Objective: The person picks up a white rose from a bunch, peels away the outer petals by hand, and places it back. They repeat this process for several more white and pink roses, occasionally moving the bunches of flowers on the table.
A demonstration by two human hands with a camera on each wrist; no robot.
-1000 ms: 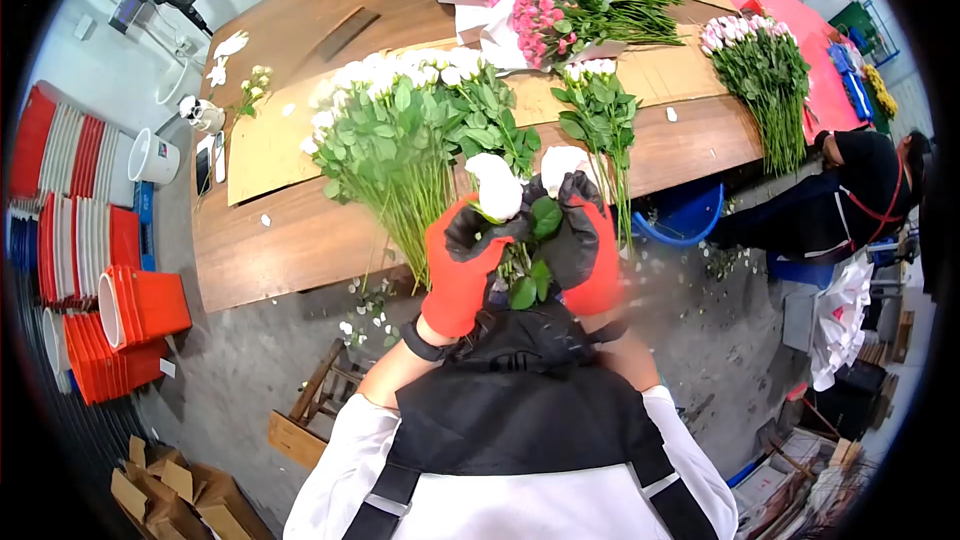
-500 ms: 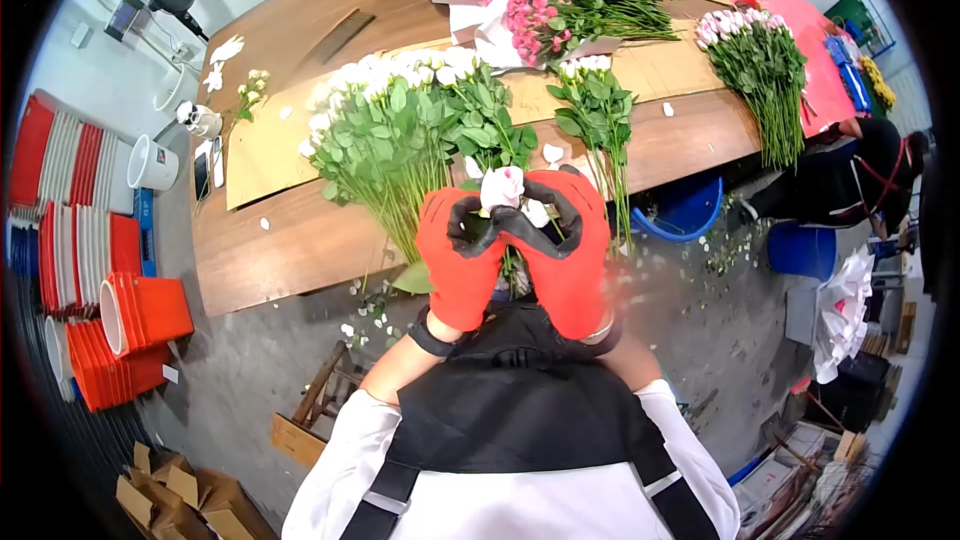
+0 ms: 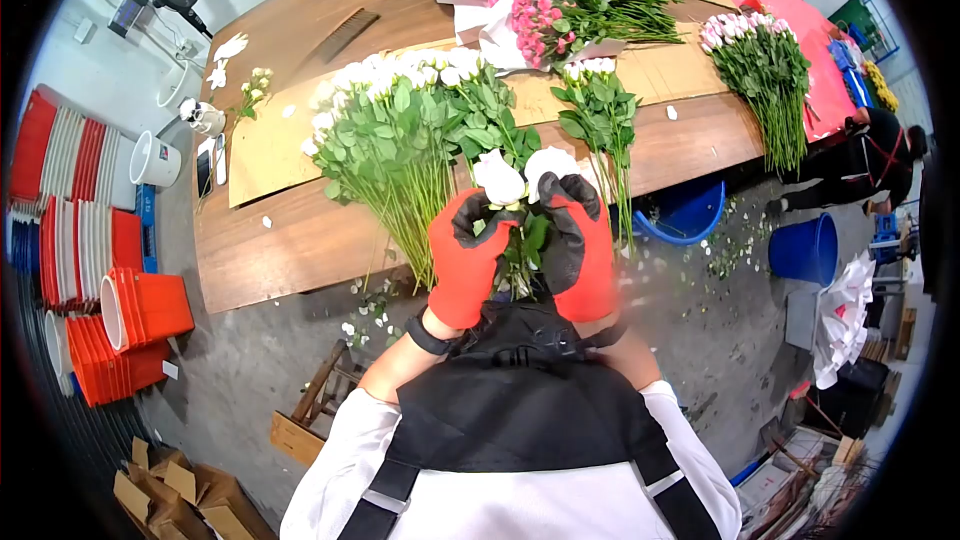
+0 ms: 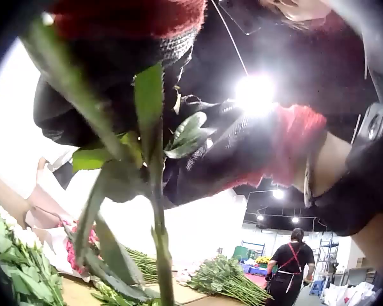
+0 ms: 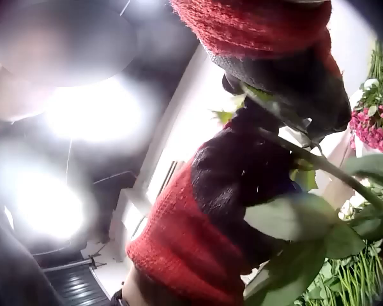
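Observation:
In the head view my left hand point(image 3: 468, 250), in a red glove with black palm and fingers, grips a white rose point(image 3: 498, 180) just under its bloom. My right hand point(image 3: 578, 245), gloved alike, is close beside it, thumb and fingers curled at a white petal point(image 3: 548, 160) to the right of the bloom. Green leaves point(image 3: 528, 245) hang between the hands. A leafy stem point(image 4: 158, 229) runs down the left wrist view. In the right wrist view, a stem point(image 5: 325, 167) slants down from the gloves past large leaves.
White roses point(image 3: 385, 130) lie in a large bunch on the wooden table point(image 3: 270, 265), with a smaller bunch point(image 3: 600, 115) to the right. Pink flowers point(image 3: 540, 20) and pale pink roses point(image 3: 765, 70) lie farther off. A blue tub point(image 3: 690, 215) stands below the edge. Another person point(image 3: 875, 160) is at right.
The hands overlapped around the bloom half a second ago; now the right hand has drawn off to the right and the bloom stands higher. The person at right has moved away.

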